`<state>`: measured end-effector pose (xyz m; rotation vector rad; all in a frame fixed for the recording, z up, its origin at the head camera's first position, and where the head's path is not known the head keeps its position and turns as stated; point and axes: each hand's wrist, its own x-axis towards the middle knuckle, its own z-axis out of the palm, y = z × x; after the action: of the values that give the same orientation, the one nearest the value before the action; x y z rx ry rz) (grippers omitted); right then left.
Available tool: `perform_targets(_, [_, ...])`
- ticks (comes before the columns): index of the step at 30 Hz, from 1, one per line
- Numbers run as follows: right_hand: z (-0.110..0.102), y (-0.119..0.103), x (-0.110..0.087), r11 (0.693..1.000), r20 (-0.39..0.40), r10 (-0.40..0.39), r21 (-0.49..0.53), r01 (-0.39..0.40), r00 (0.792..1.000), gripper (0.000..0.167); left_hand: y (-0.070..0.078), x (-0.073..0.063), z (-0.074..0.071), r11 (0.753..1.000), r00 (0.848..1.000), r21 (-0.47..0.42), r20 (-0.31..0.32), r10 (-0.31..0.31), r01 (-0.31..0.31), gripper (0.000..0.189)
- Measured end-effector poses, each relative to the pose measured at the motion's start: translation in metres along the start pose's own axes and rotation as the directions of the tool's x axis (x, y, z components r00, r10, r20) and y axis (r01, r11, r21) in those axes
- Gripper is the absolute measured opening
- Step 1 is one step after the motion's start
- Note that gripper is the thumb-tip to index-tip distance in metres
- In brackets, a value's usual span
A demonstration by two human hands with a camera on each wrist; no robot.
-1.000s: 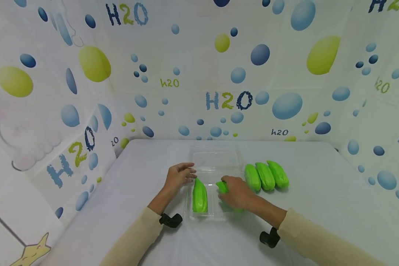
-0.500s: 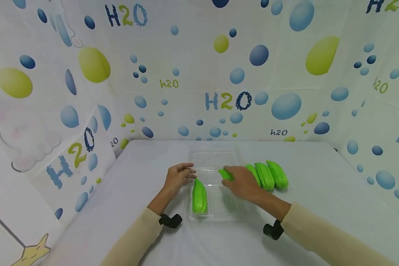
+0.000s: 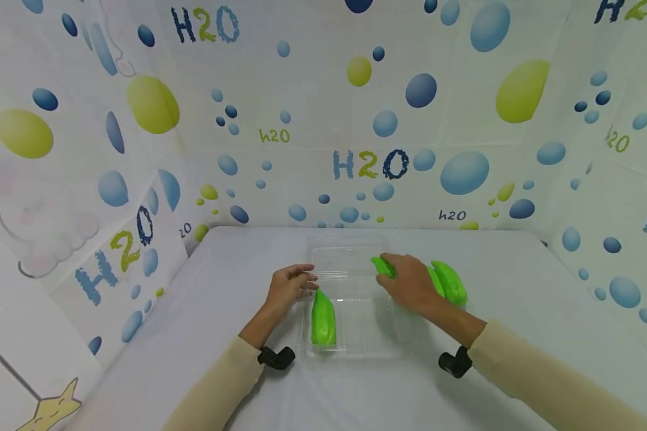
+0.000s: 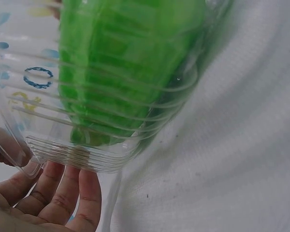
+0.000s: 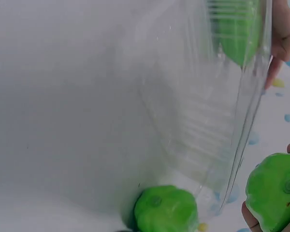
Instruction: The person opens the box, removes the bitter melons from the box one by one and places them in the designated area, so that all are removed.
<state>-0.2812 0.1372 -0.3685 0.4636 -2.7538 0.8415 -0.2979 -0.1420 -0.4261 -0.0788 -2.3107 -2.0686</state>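
Note:
In the head view my right hand (image 3: 408, 280) holds a ridged, bright-green vegetable (image 3: 384, 267) with a tapered end, above the right side of a clear plastic box (image 3: 366, 323). The right wrist view shows the held vegetable's (image 5: 273, 188) lobed end with a small round nub. Another green vegetable (image 3: 323, 317) lies inside the box along its left side, pointed end away from me. My left hand (image 3: 287, 289) is at the box's left wall, fingers extended and fingertips touching the plastic. In the left wrist view, fingers (image 4: 89, 195) rest against the ribbed wall.
To the right of the box, green vegetables (image 3: 450, 283) lie side by side on the white tablecloth (image 3: 496, 335), partly hidden by my right hand. The box's lid (image 3: 345, 254) is folded back behind it. A bubble-patterned curtain (image 3: 313, 90) hangs round the table.
My right hand has lifted the green vegetable out of the box's right half and carried it away from me and to the right. The left hand has stayed where it was.

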Motion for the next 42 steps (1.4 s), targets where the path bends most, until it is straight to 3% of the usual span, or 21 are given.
perform_targets(10, [-0.015, 0.029, 0.006, 0.995, -0.083, 0.098, -0.019, -0.100, 0.992, 0.050, 0.000, 0.000, 0.000, 1.000, 1.000, 0.000, 0.003, 0.001, -0.001, 0.035])
perform_targets(15, [-0.024, 0.045, 0.008, 0.994, -0.110, 0.103, -0.023, -0.106, 0.989, 0.050, 0.000, 0.000, 0.000, 1.000, 1.000, 0.002, 0.003, 0.005, -0.005, 0.035])
perform_targets(42, [-0.058, 0.125, 0.011, 0.963, -0.096, 0.266, -0.022, -0.269, 0.959, 0.058, 0.000, 0.000, 0.000, 1.000, 1.000, -0.001, 0.000, -0.003, 0.003, 0.035])
